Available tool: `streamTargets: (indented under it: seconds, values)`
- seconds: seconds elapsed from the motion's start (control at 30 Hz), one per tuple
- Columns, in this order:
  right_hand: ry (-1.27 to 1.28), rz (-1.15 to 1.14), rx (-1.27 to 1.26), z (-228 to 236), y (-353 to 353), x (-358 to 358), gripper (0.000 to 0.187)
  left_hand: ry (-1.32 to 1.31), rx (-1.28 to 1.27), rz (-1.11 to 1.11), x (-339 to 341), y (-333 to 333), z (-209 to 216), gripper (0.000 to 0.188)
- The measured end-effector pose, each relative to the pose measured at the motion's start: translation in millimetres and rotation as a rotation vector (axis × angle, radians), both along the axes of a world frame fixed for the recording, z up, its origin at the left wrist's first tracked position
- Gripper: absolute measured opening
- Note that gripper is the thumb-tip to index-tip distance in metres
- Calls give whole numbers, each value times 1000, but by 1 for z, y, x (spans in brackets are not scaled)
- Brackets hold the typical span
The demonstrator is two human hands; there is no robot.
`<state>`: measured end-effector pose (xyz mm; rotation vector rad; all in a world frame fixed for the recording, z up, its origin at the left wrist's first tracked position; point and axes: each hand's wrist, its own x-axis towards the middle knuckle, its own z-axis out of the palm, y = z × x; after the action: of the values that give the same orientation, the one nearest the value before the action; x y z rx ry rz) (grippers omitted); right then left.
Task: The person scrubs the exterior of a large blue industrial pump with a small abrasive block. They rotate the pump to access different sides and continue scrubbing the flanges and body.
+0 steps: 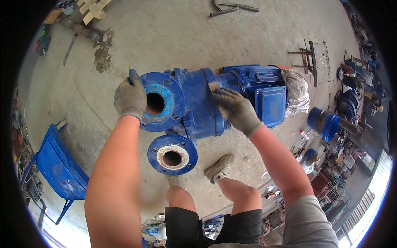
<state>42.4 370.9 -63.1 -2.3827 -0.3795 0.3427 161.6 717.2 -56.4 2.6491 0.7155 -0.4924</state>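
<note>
A blue pump (196,97) with its blue motor (269,99) lies across the floor in front of me. My left hand (130,98), in a grey glove, is closed around the left rim of the upper round flange (175,99). That flange has a bright blue face and a dark central hole. My right hand (237,108), gloved too, presses a flat tan piece (214,87) against the pump's ring beside the motor; its material is unclear. Below the left end, a second flange (188,155) faces up, its raised face whitish and worn.
White cloth (297,91) covers the motor's far right end. A blue bucket (328,127) and clutter stand to the right; a blue wheelbarrow-like tray (62,165) is at left. A metal stand (320,64) and bent bars (233,9) lie farther off. My shoe (220,167) is close below the pump.
</note>
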Motion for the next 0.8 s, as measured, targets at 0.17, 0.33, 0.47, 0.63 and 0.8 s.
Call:
streamTargets:
  seconds: [0.17, 0.33, 0.47, 0.63, 0.8]
  values:
    - [113, 51, -5, 0, 3, 14, 42, -8, -24, 7, -2, 2, -4, 71]
    - [185, 9, 5, 9, 6, 39, 46, -10, -18, 2, -5, 4, -6, 70]
    - [216, 73, -6, 21, 6, 30, 48, -22, -38, 10, -7, 5, -7, 70]
    - [218, 34, 92, 16, 8, 33, 38, -32, -18, -17, -7, 5, -8, 68]
    - [248, -103, 185, -6, 25, 62, 34, -25, -36, 6, -7, 5, -6, 65]
